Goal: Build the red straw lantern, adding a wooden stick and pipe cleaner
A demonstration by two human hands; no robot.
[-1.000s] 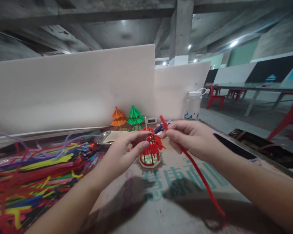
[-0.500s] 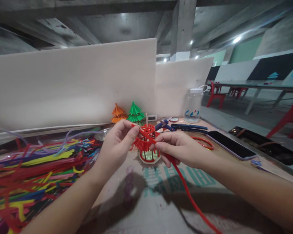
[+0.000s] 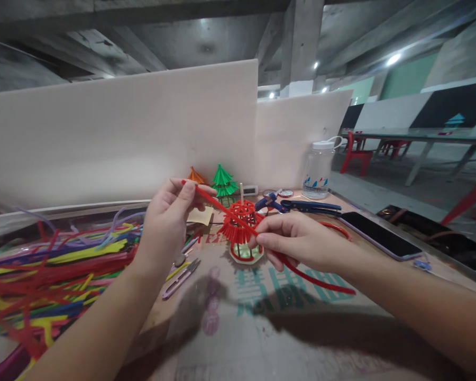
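Note:
A red pipe cleaner (image 3: 218,203) stretches slantwise between my two hands. My left hand (image 3: 170,211) pinches it close to one end, thumb against fingers. My right hand (image 3: 289,238) grips it further down, and its loose tail hangs out to the right over the table. Just behind the pipe cleaner stands a small red pagoda-like model (image 3: 241,225), with a fringed roof, a pale base and a stick rising from its top. My right fingers partly cover it. Farther back are a green tiered model (image 3: 223,182) and an orange one (image 3: 195,175), the latter partly hidden by my left hand.
Colourful pipe cleaners (image 3: 63,275) are heaped at the left. Thread snips (image 3: 181,279) lie by my left wrist. Behind my right hand are a blue glue gun (image 3: 270,201), blue-handled pliers (image 3: 311,207), a phone (image 3: 381,235) and a water bottle (image 3: 318,169). White boards (image 3: 122,143) stand behind.
My left hand has moved left and up, away from my right hand, drawing out more pipe cleaner between them. The tail beyond my right hand has become shorter. The snips have come into view.

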